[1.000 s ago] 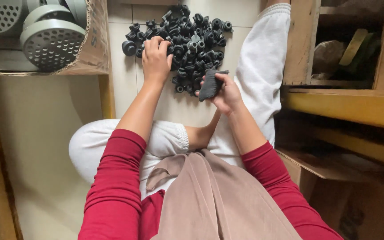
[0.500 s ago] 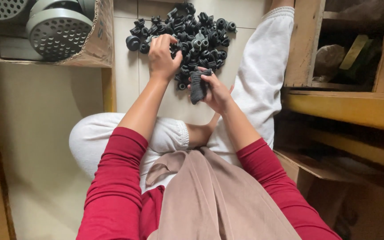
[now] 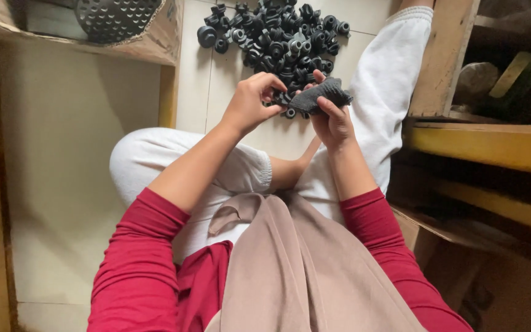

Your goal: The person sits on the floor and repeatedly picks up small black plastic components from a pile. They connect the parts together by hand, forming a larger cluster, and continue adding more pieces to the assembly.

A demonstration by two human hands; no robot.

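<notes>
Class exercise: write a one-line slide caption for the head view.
Seated on tiles, left hand and right hand hold a dark grey piece before a heap of black parts.

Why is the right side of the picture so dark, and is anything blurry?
Head view: the wooden shelves shade the right side, while the pale floor catches soft light; the hands, left and right, and the black rubber parts look sharp, with no glare.

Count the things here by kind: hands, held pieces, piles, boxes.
Hands: 2, left hand, right hand
Dark piece in right hand: 1
Pile of black parts: 1, parts too many to count
Cardboard box: 1
Total: 5
</notes>
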